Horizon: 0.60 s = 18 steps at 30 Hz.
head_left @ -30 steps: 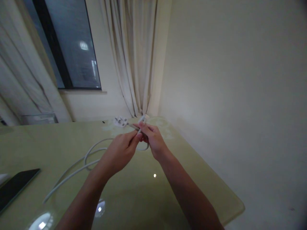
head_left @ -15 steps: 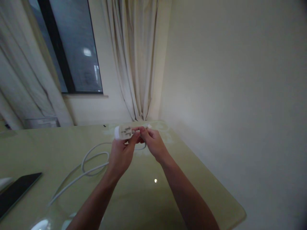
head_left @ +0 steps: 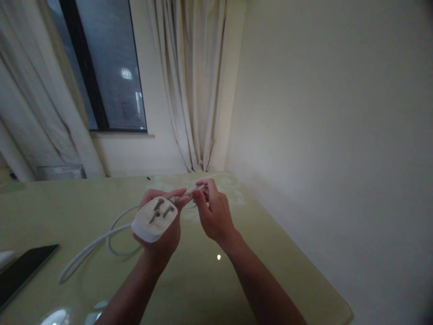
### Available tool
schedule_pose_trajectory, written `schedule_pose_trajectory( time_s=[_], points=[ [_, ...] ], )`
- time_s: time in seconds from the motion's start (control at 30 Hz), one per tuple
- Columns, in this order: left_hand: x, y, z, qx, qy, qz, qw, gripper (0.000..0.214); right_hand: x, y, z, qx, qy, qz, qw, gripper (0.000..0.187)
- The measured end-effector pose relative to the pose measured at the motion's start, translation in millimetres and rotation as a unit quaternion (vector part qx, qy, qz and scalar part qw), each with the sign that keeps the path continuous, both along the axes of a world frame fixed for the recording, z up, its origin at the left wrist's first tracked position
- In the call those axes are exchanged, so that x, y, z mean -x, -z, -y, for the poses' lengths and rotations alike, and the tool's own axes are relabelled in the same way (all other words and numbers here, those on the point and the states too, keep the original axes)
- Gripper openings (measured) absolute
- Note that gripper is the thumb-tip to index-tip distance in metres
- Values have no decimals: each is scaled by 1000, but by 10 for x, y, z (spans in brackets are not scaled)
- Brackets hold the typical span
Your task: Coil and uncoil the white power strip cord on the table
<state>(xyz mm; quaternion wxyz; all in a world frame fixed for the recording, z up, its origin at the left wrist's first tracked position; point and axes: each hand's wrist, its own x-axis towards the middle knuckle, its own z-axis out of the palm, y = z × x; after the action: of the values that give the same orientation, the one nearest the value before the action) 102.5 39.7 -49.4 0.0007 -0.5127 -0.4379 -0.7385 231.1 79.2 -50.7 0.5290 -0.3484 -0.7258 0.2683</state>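
Note:
A white three-pin power plug (head_left: 154, 220) lies over my left hand (head_left: 171, 230), its metal prongs facing up toward me. That hand is closed around the plug and the cable beside it, and its fingers reach to the right. My right hand (head_left: 216, 210) pinches the white cable (head_left: 184, 196) between thumb and fingers, just right of my left fingertips. More of the cable loops down to the table on the left. The cable's far end is hidden by my hands.
Below is a pale green, glossy table (head_left: 196, 280) with a rounded right corner. A dark flat tablet-like object (head_left: 27, 275) lies at the left edge beside a white item (head_left: 6, 258). Behind stand curtains (head_left: 192, 90), a window (head_left: 111, 67) and a wall on the right.
The plug has turned and come down, left and closer, its prongs now facing me more. My right hand has moved slightly, still on the cable. The cable loops on the table have shifted.

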Motion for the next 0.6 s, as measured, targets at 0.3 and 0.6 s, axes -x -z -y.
schedule_pose_trajectory(
  time_s=[0.3, 0.6],
  points=[
    [150, -211, 68, 45, 93, 143, 984, 20, 49, 52, -76, -73, -170, 76, 980, 53],
    [321, -367, 97, 153, 243, 212, 934, 35, 76, 216, -51, -197, -24, 183, 963, 19]
  ],
)
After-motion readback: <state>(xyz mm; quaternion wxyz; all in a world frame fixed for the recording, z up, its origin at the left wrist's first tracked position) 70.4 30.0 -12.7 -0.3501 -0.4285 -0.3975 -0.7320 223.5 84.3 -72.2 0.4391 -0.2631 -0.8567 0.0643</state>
